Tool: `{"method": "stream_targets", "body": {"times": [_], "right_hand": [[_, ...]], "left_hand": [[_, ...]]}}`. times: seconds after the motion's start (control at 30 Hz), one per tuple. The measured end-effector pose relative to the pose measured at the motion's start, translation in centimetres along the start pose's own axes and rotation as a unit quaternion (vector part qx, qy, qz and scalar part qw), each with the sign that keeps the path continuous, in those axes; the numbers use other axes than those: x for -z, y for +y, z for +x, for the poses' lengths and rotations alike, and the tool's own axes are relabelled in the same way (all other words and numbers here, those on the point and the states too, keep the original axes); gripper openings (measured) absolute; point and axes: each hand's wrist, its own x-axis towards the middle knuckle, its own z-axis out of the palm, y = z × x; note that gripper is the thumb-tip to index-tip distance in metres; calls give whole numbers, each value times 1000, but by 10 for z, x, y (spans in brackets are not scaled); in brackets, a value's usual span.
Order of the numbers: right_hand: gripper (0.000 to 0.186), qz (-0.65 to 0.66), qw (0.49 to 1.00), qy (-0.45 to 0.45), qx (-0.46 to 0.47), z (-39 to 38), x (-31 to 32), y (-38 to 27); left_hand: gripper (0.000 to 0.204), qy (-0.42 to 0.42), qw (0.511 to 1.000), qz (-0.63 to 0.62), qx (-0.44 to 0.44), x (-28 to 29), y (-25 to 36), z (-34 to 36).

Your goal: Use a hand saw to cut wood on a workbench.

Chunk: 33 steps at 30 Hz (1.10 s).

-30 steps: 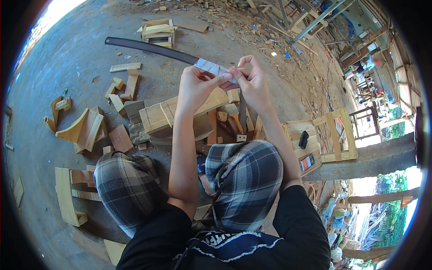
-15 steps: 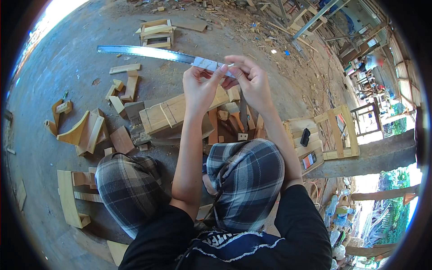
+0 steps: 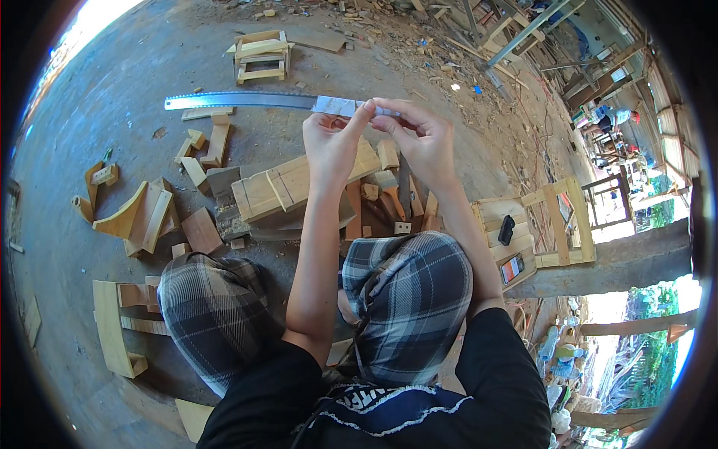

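A long, shiny saw blade (image 3: pixel 239 99) points left from my hands, nearly level across the view. Fine teeth run along its far edge, and a small hole shows at the free tip. White, paper-like wrapping (image 3: pixel 334 106) covers the end near me. My left hand (image 3: pixel 329 146) pinches this wrapped end between thumb and fingers. At its right tip, the thumb and fingers of my right hand (image 3: pixel 426 142) close on the wrapping too. Below the hands lies a thick wooden block (image 3: pixel 288 183), partly behind my left forearm.
A brush (image 3: pixel 390 193) and other tools lie between wood pieces before my knees. Cut wood parts (image 3: pixel 146 217) are scattered at left. A small wooden frame (image 3: pixel 260 56) stands farther off. A phone (image 3: pixel 512 268) and black object (image 3: pixel 506 230) rest on boards at right. Someone (image 3: pixel 617 117) is far right.
The saw blade has turned about its length, so its toothed edge now faces away from me. It also lies more level. My right fingers have closed in over the wrapped end.
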Motion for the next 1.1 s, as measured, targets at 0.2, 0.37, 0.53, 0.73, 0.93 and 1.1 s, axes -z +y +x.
{"method": "stream_targets", "body": {"times": [0.2,0.37,0.53,0.73,0.93,1.1], "right_hand": [[16,42,995,5,-87,0,5,-5],[11,-83,993,-36,-79,-1,12,-8],[11,-107,988,-59,-99,-1,17,3],[34,-30,977,-110,-180,1,17,11],[36,12,982,-104,-158,0,15,23],[37,11,986,-89,-140,-1,14,20]], "left_hand": [[18,-44,987,104,-110,7,-11,4],[20,-71,986,80,-127,3,-10,1],[25,-156,987,-7,-34,5,-12,1],[16,-71,997,12,-16,7,-24,-1],[19,-49,998,-28,3,-1,-33,-2],[22,-48,998,10,-26,1,-36,4]]}}
